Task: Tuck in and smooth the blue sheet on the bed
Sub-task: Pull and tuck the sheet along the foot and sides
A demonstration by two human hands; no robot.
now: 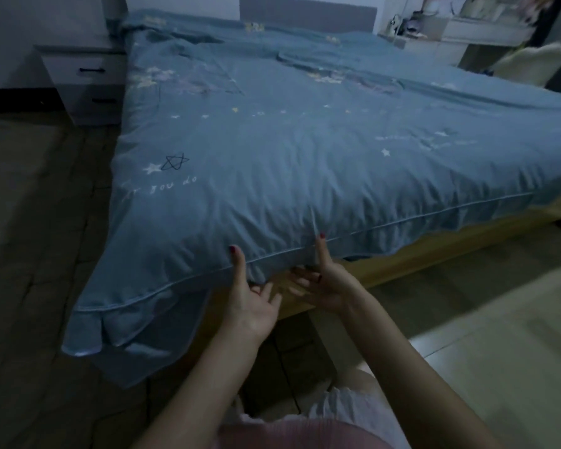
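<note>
Most of the frame is taken up by the bed [434, 254], fully covered by the blue sheet [272, 150] with little stars printed on it. The sheet's near edge, lower centre, is pinched by the left hand [250, 303] and right hand [326, 283], thumbs on top, fingers [300, 281] curled underneath. A nightstand [85, 82] is seen upper left.

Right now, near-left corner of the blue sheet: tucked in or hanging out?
Hanging out. The blue sheet corner drapes loose below the wooden bed frame toward the floor. Both hands, left hand and right hand, pinch its foot edge.
</note>
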